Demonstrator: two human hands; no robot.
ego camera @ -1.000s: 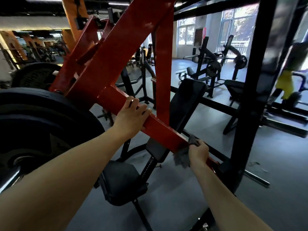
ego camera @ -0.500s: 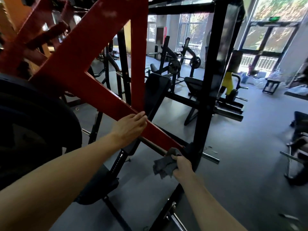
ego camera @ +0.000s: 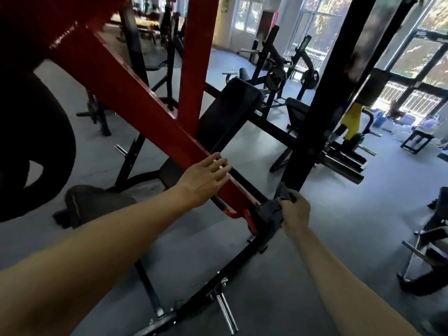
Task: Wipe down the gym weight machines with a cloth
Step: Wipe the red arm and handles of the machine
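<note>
A red steel arm of the weight machine slopes down from upper left to its pivot at a black upright post. My left hand lies flat on the lower part of that arm, fingers spread and holding nothing. My right hand is closed on a dark grey cloth, which is pressed against the low end of the red arm, right by the foot of the black post.
A large black weight plate hangs at the left. The machine's black backrest and seat sit behind the arm. A chrome peg sticks out of the floor frame below. More machines stand toward the windows at right.
My right hand has slid the cloth down the red arm to its low end by the black post. My left hand followed down the arm and flattened. The view swung right and down.
</note>
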